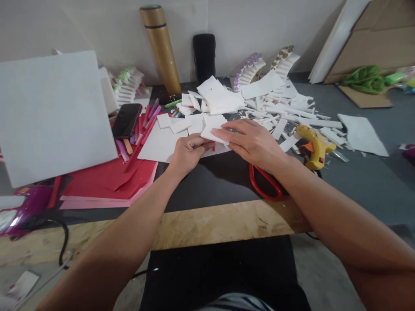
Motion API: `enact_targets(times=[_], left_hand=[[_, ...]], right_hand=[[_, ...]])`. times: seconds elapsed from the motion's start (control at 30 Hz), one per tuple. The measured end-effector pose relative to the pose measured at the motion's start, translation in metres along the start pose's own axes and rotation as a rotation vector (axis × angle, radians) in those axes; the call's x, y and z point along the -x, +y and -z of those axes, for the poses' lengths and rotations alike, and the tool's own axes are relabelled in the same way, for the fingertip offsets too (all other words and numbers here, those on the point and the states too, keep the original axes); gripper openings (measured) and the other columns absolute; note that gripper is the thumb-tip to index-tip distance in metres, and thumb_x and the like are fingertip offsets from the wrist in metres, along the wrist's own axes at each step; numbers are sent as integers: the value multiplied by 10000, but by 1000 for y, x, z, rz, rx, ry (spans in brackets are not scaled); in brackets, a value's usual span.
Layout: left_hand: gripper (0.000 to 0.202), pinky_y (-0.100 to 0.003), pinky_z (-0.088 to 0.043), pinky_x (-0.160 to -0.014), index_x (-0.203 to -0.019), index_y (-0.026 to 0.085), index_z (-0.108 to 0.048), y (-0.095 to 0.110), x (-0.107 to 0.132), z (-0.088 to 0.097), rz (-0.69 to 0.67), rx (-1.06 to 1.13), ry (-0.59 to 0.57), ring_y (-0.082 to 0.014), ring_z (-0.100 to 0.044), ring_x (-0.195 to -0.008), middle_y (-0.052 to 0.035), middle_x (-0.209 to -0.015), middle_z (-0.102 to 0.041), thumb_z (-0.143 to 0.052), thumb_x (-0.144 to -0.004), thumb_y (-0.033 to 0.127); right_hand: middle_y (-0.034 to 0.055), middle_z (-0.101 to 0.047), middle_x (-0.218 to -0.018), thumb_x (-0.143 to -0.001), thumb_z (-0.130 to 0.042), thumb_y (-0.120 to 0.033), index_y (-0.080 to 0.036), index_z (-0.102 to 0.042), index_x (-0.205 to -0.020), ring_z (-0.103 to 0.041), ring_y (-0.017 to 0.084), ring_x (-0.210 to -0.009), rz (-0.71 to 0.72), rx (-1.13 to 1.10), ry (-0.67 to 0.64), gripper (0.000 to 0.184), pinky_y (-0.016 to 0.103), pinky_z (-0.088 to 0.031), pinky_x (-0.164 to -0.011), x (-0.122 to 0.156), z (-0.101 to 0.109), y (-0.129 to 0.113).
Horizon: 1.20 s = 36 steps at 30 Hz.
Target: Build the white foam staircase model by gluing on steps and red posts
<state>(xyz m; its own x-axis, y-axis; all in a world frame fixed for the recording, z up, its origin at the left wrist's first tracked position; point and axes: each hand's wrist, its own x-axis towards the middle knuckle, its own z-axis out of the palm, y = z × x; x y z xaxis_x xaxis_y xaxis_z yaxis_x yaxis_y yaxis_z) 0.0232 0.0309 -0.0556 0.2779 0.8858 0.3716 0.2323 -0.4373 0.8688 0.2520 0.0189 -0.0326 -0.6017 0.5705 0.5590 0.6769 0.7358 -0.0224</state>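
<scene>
A small piece of white foam board (210, 133) is held between my two hands above the table. My left hand (187, 153) pinches its left edge between thumb and fingers. My right hand (254, 140) has its fingers over the right side of the piece, with the thumb hidden beneath. A small red bit (214, 147) shows just under the piece; what it is I cannot make out. Several cut white squares (180, 125) lie on a white sheet (154, 146) behind my left hand. Red scissors handles (266, 183) rest below my right wrist.
White foam scraps (292, 113) are heaped behind and right of my hands. A yellow glue gun (313, 147) lies beside my right forearm. Left are red sheets (106, 181), a phone (127, 121) and a large white board (55, 116). A gold flask (162, 52) stands at the back.
</scene>
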Motion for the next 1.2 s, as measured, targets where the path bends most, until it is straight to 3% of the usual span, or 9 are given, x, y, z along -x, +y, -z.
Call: enact_targets(times=[0.37,0.6,0.93,1.2], left_hand=[[123,-336,-540,-871,-826,206,-807,0,-2,0,52,4,-34,-210,-700,-905,-32,-901,-783,-688,-798,206],[129,-331,-534,-900,-842,197,-803,-2,-2,0,12,15,-41,-207,-704,-931,-31,-919,-784,-677,-814,195],[136,-294,-519,-828,-833,184,-792,-6,-1,-1,-52,-27,-30,-177,-683,-862,-18,-863,-762,-657,-830,172],[125,-295,-513,-756,-849,192,-809,-1,0,0,17,-103,-27,-159,-660,-765,-18,-796,-738,-691,-824,227]], right_hand=[[115,-678,-1247,-1007,-447,-202,-303,-601,-1391,-621,261,-1119,-14,-22,-5,426,446,-517,-932,1,-1,0],[123,-691,-1232,-1020,-446,-219,-263,-616,-1374,-638,252,-1111,13,30,9,395,414,-517,-912,0,-1,0],[150,-653,-1340,-1008,-494,-199,-247,-604,-1370,-616,284,-1197,19,107,53,381,450,-461,-945,0,-1,-7],[102,-675,-1323,-1023,-459,-164,-286,-596,-1372,-631,245,-1171,41,63,39,394,427,-442,-961,-3,-2,-13]])
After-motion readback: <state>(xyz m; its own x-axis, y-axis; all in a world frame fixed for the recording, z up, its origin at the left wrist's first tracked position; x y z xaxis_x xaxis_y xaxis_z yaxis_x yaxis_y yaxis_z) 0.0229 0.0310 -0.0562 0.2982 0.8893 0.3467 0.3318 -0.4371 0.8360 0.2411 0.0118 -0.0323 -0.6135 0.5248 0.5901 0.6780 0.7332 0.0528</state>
